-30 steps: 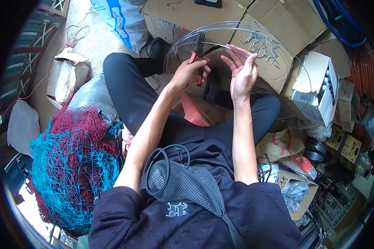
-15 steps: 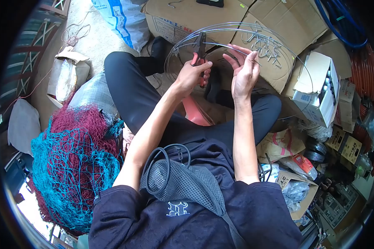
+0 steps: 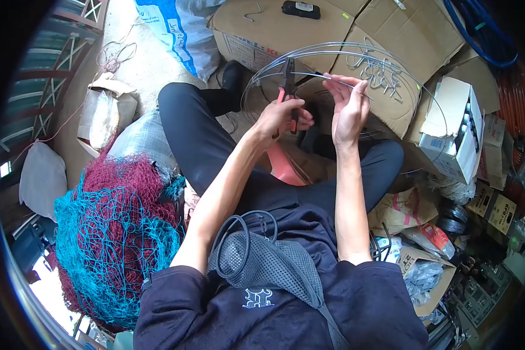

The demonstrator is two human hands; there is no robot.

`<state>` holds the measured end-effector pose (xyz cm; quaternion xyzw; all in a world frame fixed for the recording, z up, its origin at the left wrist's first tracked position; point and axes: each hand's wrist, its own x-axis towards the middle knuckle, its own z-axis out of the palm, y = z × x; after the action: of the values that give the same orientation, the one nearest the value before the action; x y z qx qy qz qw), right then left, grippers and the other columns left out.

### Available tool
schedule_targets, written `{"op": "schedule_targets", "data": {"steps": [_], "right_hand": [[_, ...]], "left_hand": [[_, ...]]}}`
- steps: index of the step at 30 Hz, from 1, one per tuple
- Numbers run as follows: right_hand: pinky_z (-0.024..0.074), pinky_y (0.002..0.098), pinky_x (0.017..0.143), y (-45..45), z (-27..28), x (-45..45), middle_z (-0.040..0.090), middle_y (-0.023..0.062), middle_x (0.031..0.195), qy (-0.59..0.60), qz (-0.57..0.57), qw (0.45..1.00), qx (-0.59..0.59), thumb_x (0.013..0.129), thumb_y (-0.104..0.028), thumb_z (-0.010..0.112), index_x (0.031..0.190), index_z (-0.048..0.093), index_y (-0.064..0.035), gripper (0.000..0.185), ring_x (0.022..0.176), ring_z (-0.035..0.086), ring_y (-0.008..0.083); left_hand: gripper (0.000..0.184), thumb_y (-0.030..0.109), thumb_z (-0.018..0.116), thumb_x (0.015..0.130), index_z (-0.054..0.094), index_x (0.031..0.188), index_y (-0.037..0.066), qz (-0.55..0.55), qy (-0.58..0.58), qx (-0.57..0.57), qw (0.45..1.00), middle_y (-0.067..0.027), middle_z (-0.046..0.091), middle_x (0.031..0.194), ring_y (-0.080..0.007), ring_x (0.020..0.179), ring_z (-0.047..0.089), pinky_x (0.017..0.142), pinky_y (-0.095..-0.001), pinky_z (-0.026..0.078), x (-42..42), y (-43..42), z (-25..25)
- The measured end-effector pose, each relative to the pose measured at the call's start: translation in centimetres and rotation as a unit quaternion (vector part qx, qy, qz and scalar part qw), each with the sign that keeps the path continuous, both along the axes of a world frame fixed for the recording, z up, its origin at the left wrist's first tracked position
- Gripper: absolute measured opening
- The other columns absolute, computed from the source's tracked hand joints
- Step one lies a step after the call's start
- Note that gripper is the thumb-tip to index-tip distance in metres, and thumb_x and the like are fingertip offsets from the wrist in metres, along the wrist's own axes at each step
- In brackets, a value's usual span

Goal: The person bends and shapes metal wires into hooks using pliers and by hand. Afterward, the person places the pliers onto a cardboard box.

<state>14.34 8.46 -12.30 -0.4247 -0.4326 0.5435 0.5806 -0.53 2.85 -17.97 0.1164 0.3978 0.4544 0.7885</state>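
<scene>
Someone sits on the floor by the big flat brown cardboard (image 3: 309,35). At the near edge of the cardboard, the left hand (image 3: 274,116) is wrapped round the pliers with red handles and a black metal nose (image 3: 289,81). I think it holds them low on the handles so the nose can reach the wire. The right hand (image 3: 347,119) is also near the cardboard's near edge, palm up, with its fingers a bit bent and apart. The loose piece of thin silver wire (image 3: 321,74) runs across those fingers and past the thumb. That hand seems to be keeping the wire steady, but I cannot tell if it is pinching it.

The big round loops of thin silver wire (image 3: 332,52) lie partly over the cardboard, maybe because they are too wide for a lap. A bunch of bent silver wire hooks (image 3: 382,76) rests on the right part of the cardboard, where it looks easy to reach and out of the way.

The loose piece goes the long way from left to right, along the cardboard's near side. Its tip points right and dips a little toward the person. The pliers go the other way: nose toward the cardboard, handles back toward the person.
</scene>
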Motion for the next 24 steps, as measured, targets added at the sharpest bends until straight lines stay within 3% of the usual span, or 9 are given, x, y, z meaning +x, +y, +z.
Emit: {"op": "schedule_targets", "data": {"steps": [4, 5, 8, 9, 10, 13, 16, 20, 24], "right_hand": [[0.0542, 0.0351, 0.086, 1.7, -0.6, -0.4, 0.058, 0.0087, 0.078, 0.249, 0.009, 0.968, -0.04, 0.112, -0.046, 0.035, 0.076, 0.054, -0.0072, 0.056, 0.074, 0.059, 0.0216], [0.047, 0.0327, 0.077, 2.3, -0.6, -0.6, 0.047, 0.0023, 0.069, 0.266, 0.041, 0.963, -0.022, 0.112, -0.045, 0.038, 0.066, 0.044, -0.0123, 0.057, 0.065, 0.042, 0.0162], [0.0405, 0.0336, 0.068, 2.7, -0.5, -1.5, 0.042, -0.0002, 0.061, 0.137, 0.102, 0.985, 0.015, 0.113, -0.038, 0.04, 0.062, 0.037, -0.0146, 0.056, 0.059, 0.037, 0.0152], [0.0369, 0.0345, 0.06, 1.7, 0.6, -3.7, 0.033, -0.0014, 0.054, -0.048, 0.035, 0.998, 0.028, 0.112, -0.031, 0.042, 0.059, 0.041, -0.0128, 0.056, 0.051, 0.031, 0.0175], [0.0334, 0.038, 0.051, 0.2, 0.9, -6.9, 0.042, 0.0042, 0.05, -0.294, -0.077, 0.922, 0.24, 0.107, -0.026, 0.053, 0.059, 0.053, -0.0044, 0.052, 0.044, 0.036, 0.0219], [0.0399, 0.0422, 0.051, -1.1, 2.1, -9.7, 0.046, 0.017, 0.05, -0.359, 0.1, 0.904, 0.208, 0.102, -0.04, 0.06, 0.059, 0.058, -0.0001, 0.059, 0.045, 0.05, 0.0304], [0.0384, 0.0418, 0.051, -0.8, 3.0, -8.3, 0.042, 0.0135, 0.047, -0.32, 0.155, 0.932, 0.075, 0.106, -0.047, 0.054, 0.057, 0.052, 0.0015, 0.069, 0.045, 0.048, 0.0232], [0.0194, 0.0302, 0.049, 2.5, 2.0, -4.5, 0.029, -0.0061, 0.05, 0.094, 0.093, 0.991, 0.03, 0.11, -0.053, 0.04, 0.053, 0.031, -0.0146, 0.069, 0.047, 0.024, 0.0092], [0.0158, 0.0315, 0.048, 4.5, 0.7, -0.4, 0.011, -0.0071, 0.052, 0.39, 0.064, 0.916, -0.073, 0.111, -0.052, 0.036, 0.06, 0.022, -0.02, 0.062, 0.047, 0.009, 0.0118]], "left_hand": [[0.013, 0.019, 0.065, 0.098, 0.059, 0.1, 0.008, -0.019, 0.023, -0.019, 0.999, -0.002, 0.059, 0.076, -0.0149, 0.063, 0.058, 0.057, -0.0311, 0.05, 1.1, -0.4, -0.5], [0.014, 0.02, 0.066, 0.097, 0.059, 0.097, 0.008, -0.016, 0.027, -0.03, 0.999, -0.0009, 0.057, 0.074, -0.0127, 0.064, 0.057, 0.056, -0.0302, 0.049, 1.6, -0.5, -0.1], [0.016, 0.023, 0.063, 0.1, 0.061, 0.1, 0.008, -0.021, 0.011, -0.05, 0.998, -0.0002, 0.059, 0.079, -0.0129, 0.065, 0.057, 0.056, -0.0301, 0.048, 1.5, 0.2, -0.1], [0.017, 0.025, 0.061, 0.101, 0.061, 0.102, 0.008, -0.014, 0.065, 0.006, 0.998, 0.0, 0.06, 0.081, -0.0133, 0.066, 0.058, 0.057, -0.0301, 0.048, 1.5, 0.2, -0.7], [0.018, 0.026, 0.059, 0.103, 0.061, 0.104, 0.008, -0.007, 0.122, 0.064, 0.99, 0.0001, 0.061, 0.083, -0.0138, 0.067, 0.059, 0.057, -0.0302, 0.048, 1.4, 0.1, -1.8], [0.032, 0.027, 0.062, 0.101, 0.055, 0.124, 0.006, 0.01, 0.127, 0.163, 0.978, -0.0017, 0.061, 0.103, -0.0143, 0.089, 0.061, 0.074, -0.0303, 0.051, 0.6, -2.0, -4.3], [0.021, 0.024, 0.055, 0.101, 0.06, 0.109, 0.006, 0.055, 0.045, 0.029, 0.997, -0.004, 0.06, 0.082, -0.0176, 0.064, 0.06, 0.058, -0.032, 0.05, 0.7, -1.4, -1.0], [0.013, 0.005, 0.062, 0.089, 0.049, 0.09, 0.008, 0.032, -0.048, 0.009, 0.998, -0.0004, 0.047, 0.071, -0.0108, 0.055, 0.045, 0.052, -0.0273, 0.037, 1.8, -1.3, -0.6], [0.015, 0.003, 0.063, 0.089, 0.053, 0.099, 0.009, 0.006, -0.011, 0.066, 0.998, -0.0003, 0.051, 0.079, -0.013, 0.067, 0.05, 0.061, -0.0294, 0.043, 1.5, -2.6, -0.3]]}}
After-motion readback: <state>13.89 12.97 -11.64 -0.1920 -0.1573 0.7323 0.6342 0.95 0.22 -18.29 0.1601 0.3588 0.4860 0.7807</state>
